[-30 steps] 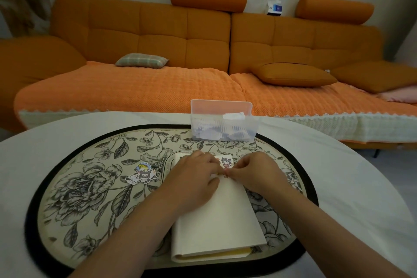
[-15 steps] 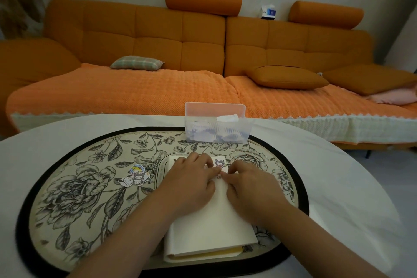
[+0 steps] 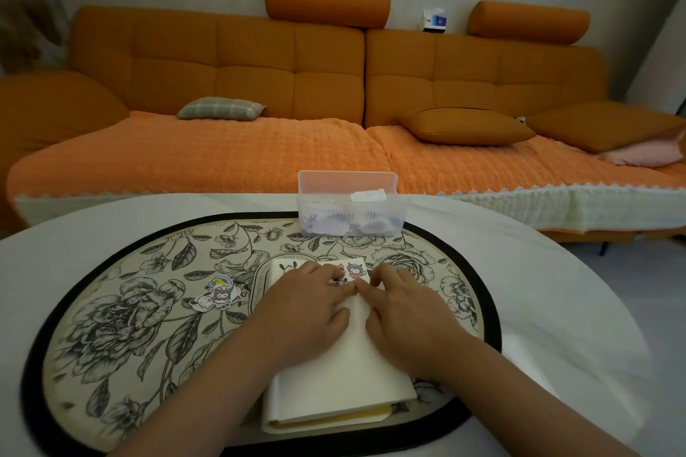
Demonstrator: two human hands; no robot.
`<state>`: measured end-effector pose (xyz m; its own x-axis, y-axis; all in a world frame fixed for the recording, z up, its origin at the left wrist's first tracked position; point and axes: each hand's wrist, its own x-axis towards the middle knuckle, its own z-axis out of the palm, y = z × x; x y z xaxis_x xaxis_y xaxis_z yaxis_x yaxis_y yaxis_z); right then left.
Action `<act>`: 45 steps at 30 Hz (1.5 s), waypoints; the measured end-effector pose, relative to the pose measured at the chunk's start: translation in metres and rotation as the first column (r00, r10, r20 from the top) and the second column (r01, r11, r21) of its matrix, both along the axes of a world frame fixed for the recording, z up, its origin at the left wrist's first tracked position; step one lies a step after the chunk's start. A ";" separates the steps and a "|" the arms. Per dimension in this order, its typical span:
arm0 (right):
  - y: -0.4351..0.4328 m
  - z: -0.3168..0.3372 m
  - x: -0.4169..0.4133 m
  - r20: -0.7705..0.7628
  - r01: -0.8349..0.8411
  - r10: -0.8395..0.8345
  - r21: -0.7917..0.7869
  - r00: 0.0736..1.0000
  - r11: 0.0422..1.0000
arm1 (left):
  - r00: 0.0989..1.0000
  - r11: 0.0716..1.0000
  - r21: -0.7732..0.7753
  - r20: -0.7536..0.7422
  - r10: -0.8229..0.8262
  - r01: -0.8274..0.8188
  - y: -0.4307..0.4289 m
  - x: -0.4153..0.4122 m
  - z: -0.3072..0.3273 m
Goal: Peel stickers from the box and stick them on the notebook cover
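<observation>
A cream notebook (image 3: 345, 378) lies closed on the floral placemat (image 3: 122, 330), with small cartoon stickers (image 3: 355, 270) on the far end of its cover. My left hand (image 3: 304, 312) and my right hand (image 3: 404, 312) both rest flat on the cover, fingertips meeting over a sticker (image 3: 339, 281) near the top edge and pressing on it. The clear plastic box (image 3: 350, 206) with white sticker sheets inside stands just beyond the notebook. A larger cartoon sticker (image 3: 217, 295) lies on the mat to the left.
The placemat sits on a white oval table (image 3: 557, 293). An orange sofa (image 3: 260, 145) with cushions runs behind the table. A white paper scrap (image 3: 527, 356) lies on the table to the right of the mat.
Both hands have lowered from pinching a sticker above the cover to lying flat on the cover. More stickers on the notebook's far end have come into view.
</observation>
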<state>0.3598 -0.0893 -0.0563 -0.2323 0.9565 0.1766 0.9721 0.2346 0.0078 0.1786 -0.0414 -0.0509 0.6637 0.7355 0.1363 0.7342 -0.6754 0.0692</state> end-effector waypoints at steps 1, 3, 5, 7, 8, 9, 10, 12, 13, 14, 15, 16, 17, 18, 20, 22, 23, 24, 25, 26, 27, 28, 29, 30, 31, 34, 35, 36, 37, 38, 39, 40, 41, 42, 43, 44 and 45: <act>0.001 0.001 0.000 0.004 -0.003 0.003 -0.004 1.000 1.000 | 1.000 1.000 -0.012 -0.002 0.000 0.000 0.000 0.000 0.000; 0.000 0.001 0.001 0.004 -0.007 0.007 -0.017 1.000 1.000 | 1.000 1.000 -0.015 -0.004 0.006 -0.006 0.000 -0.001 -0.001; -0.001 0.001 0.002 -0.010 -0.005 0.004 -0.035 1.000 0.999 | 1.000 1.000 -0.006 0.001 0.012 -0.012 -0.003 -0.002 0.001; 0.000 -0.001 0.005 -0.022 0.005 -0.006 -0.050 1.000 0.999 | 0.999 0.999 -0.010 0.039 0.032 -0.032 -0.005 -0.005 0.001; 0.000 -0.002 0.006 -0.031 0.008 -0.009 -0.051 0.999 0.999 | 0.999 1.000 -0.011 0.047 0.024 -0.023 -0.005 -0.004 0.001; 0.001 -0.002 0.006 -0.036 0.007 -0.009 -0.049 0.999 0.999 | 0.999 1.000 -0.006 0.052 0.009 -0.009 -0.005 -0.004 0.000; 0.002 -0.002 0.007 -0.032 0.005 -0.006 -0.047 0.999 0.999 | 0.998 0.999 -0.038 0.057 0.014 -0.012 -0.006 -0.004 0.000; 0.003 -0.001 0.007 -0.016 0.001 -0.002 -0.046 1.000 0.999 | 0.996 0.998 -0.057 0.081 0.027 -0.022 -0.006 -0.003 0.000; 0.002 -0.001 0.007 -0.015 0.002 -0.002 -0.047 1.000 0.999 | 0.996 0.998 -0.053 0.087 0.032 -0.028 -0.006 -0.003 0.000; 0.002 0.000 0.007 -0.017 0.004 -0.005 -0.045 1.000 0.999 | 0.995 0.998 -0.049 0.094 0.041 -0.036 -0.006 -0.002 -0.002; 0.001 0.000 0.007 -0.020 0.007 -0.008 -0.043 1.000 0.999 | 0.994 0.998 -0.051 0.099 0.050 -0.045 -0.007 -0.002 -0.004; 0.000 0.001 0.006 -0.021 0.009 -0.010 -0.041 1.000 0.999 | 0.993 0.997 -0.053 0.103 0.060 -0.055 -0.007 -0.002 -0.005; -0.001 0.003 0.005 -0.015 0.009 -0.010 -0.040 1.000 0.999 | 0.992 0.997 -0.048 0.105 0.067 -0.063 -0.008 -0.002 -0.005; -0.001 0.004 0.005 -0.001 0.009 -0.009 -0.042 1.000 0.999 | 0.992 0.997 -0.037 0.103 0.071 -0.068 -0.009 -0.001 -0.004; -0.003 0.007 0.005 0.027 0.005 -0.004 -0.045 1.000 0.999 | 0.995 0.997 -0.007 0.070 0.075 -0.075 -0.010 0.002 -0.003; -0.005 0.010 0.004 0.034 0.003 -0.001 -0.046 0.999 0.999 | 0.996 0.996 -0.006 0.026 0.086 -0.086 -0.013 0.004 -0.002; -0.006 0.011 0.004 0.038 0.003 -0.002 -0.048 0.999 0.999 | 0.996 0.996 -0.010 0.018 0.085 -0.085 -0.013 0.004 -0.003; -0.006 0.011 0.004 0.041 0.005 -0.003 -0.049 0.999 0.999 | 0.997 0.997 -0.015 0.014 0.078 -0.078 -0.014 0.004 -0.005; -0.007 0.012 0.004 0.042 0.008 -0.006 -0.050 0.999 0.999 | 0.998 0.998 -0.012 0.017 0.066 -0.065 -0.014 0.003 -0.005; -0.007 0.012 0.004 0.039 0.011 -0.009 -0.050 0.999 0.999 | 0.998 0.999 -0.008 0.031 0.050 -0.050 -0.014 0.002 -0.006; -0.007 0.013 0.004 0.033 0.015 -0.013 -0.048 0.999 0.999 | 0.998 0.999 -0.003 0.054 0.033 -0.033 -0.013 0.000 -0.006; -0.007 0.013 0.004 0.030 0.017 -0.016 -0.045 0.999 0.999 | 0.997 1.000 0.000 0.077 0.023 -0.023 -0.012 -0.001 -0.005; -0.007 0.013 0.004 0.029 0.019 -0.018 -0.044 0.999 0.999 | 0.996 1.000 -0.001 0.089 0.021 -0.021 -0.011 -0.002 -0.005; -0.007 0.013 0.005 0.028 0.017 -0.016 -0.046 0.999 0.999 | 0.995 1.000 -0.005 0.095 0.022 -0.021 -0.012 -0.003 -0.004; -0.007 0.014 0.005 0.025 0.011 -0.010 -0.049 1.000 0.999 | 0.994 1.000 -0.013 0.104 0.025 -0.023 -0.012 -0.003 -0.004; -0.007 0.019 0.007 0.019 -0.002 0.003 -0.055 1.000 0.999 | 0.984 0.997 -0.069 0.171 0.050 -0.039 -0.012 -0.002 -0.004; -0.007 0.021 0.007 0.014 -0.001 0.001 -0.051 1.000 0.999 | 0.973 0.995 -0.091 0.220 0.062 -0.043 -0.012 -0.003 -0.003; -0.006 0.023 0.006 0.006 0.003 -0.003 -0.046 1.000 0.999 | 0.958 0.992 -0.114 0.275 0.077 -0.047 -0.012 -0.005 -0.002; -0.004 0.026 0.004 -0.005 0.006 -0.006 -0.036 1.000 0.999 | 0.942 0.990 -0.136 0.323 0.091 -0.049 -0.011 -0.008 -0.001; -0.002 0.028 0.000 -0.012 0.007 -0.007 -0.019 1.000 1.000 | 0.929 0.987 -0.153 0.357 0.099 -0.046 -0.011 -0.012 0.001; 0.000 0.030 -0.004 -0.021 0.005 -0.005 0.006 1.000 1.000 | 0.920 0.986 -0.160 0.379 0.104 -0.045 -0.011 -0.017 0.002; 0.003 0.033 -0.009 -0.032 -0.002 0.003 0.031 0.999 1.000 | 0.913 0.988 -0.143 0.393 0.106 -0.054 -0.010 -0.023 0.003; 0.005 0.035 -0.016 -0.049 -0.012 0.014 0.052 0.999 0.999 | 0.909 0.992 -0.106 0.403 0.108 -0.071 -0.009 -0.029 0.005; 0.008 0.037 -0.023 -0.074 -0.023 0.028 0.068 0.997 0.997 | 0.905 0.993 -0.072 0.408 0.117 -0.095 -0.007 -0.037 0.006; 0.010 0.039 -0.031 -0.103 -0.036 0.044 0.075 0.994 0.997 | 0.899 0.991 -0.048 0.416 0.134 -0.125 -0.006 -0.045 0.008; 0.012 0.041 -0.040 -0.133 -0.050 0.060 0.076 0.989 0.996 | 0.891 0.986 -0.045 0.422 0.165 -0.162 -0.004 -0.055 0.010; 0.015 0.042 -0.049 -0.162 -0.065 0.076 0.073 0.984 0.995 | 0.883 0.978 -0.050 0.422 0.204 -0.202 -0.002 -0.065 0.011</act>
